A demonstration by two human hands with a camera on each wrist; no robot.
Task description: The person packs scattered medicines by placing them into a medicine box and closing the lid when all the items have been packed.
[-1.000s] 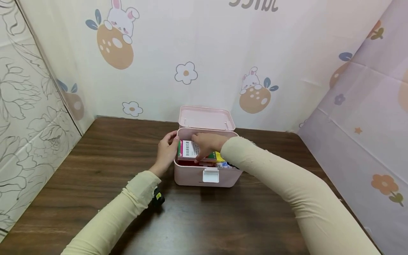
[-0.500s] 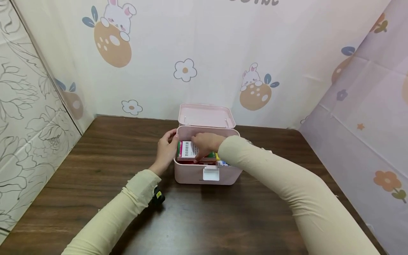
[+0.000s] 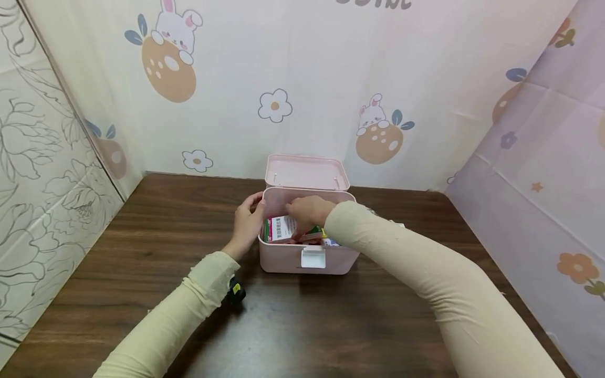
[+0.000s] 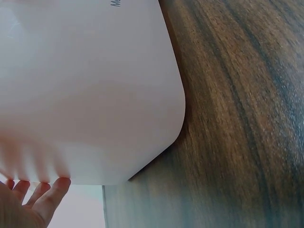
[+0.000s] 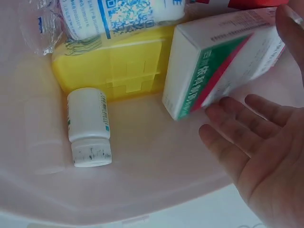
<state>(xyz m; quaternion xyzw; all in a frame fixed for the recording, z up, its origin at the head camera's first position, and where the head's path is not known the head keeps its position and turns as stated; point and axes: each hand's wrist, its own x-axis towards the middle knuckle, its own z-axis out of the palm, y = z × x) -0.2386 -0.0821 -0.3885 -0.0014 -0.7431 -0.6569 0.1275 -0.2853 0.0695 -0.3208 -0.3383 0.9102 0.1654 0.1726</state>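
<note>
While I follow from a distance, the right hand (image 3: 307, 211) pinches a medicine box (image 3: 282, 229) between thumb and fingers, tilted inside the left part of a pink bin (image 3: 279, 261); whether it touches the bottom, I cannot tell. The left hand (image 3: 247, 218) lays extended, unclenched fingers against the bin's left wall, probably to keep it from sliding. Beside the medicine box, in my right wrist view, sits a yellow case (image 5: 121, 64) with a printed packet (image 5: 85, 21) over it, likely stacked to save room, and a white bottle (image 5: 89, 126) that appears to lie on the bin's floor. The lid (image 3: 306, 172) leans back, which leaves the mouth free for reaching in. Chinese characters on the medicine box seem to end in "胶囊", capsules; the packet carries a QR code and blue print too blurred for me to read, and the bin's wall shows "Me", cut off.
</note>
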